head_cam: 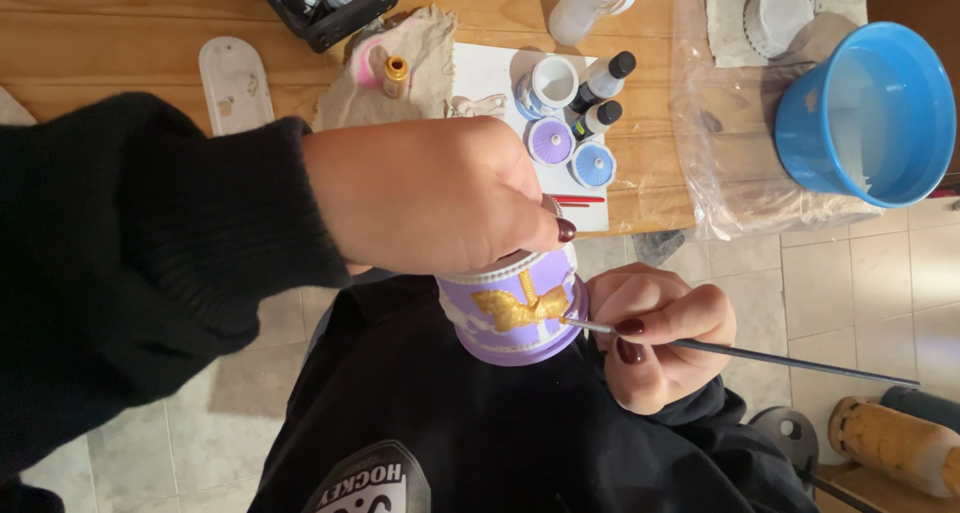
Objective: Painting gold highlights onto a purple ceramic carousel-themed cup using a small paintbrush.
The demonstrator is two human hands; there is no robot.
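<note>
So, the small lilac ceramic jar with a raised gold horse figure (515,313) sits over my lap, just below the wooden table's edge (120,43). My left hand (435,198) is clamped over its top, fingers wrapped down the rim. My right hand (660,338) pinches a thin dark-handled paintbrush (740,353), tip touching the gold horse. Up on the table there's a white sheet with little paint pots and bottles (575,113), and a blue plastic tub (865,113) off to the right on clear plastic wrap.
</note>
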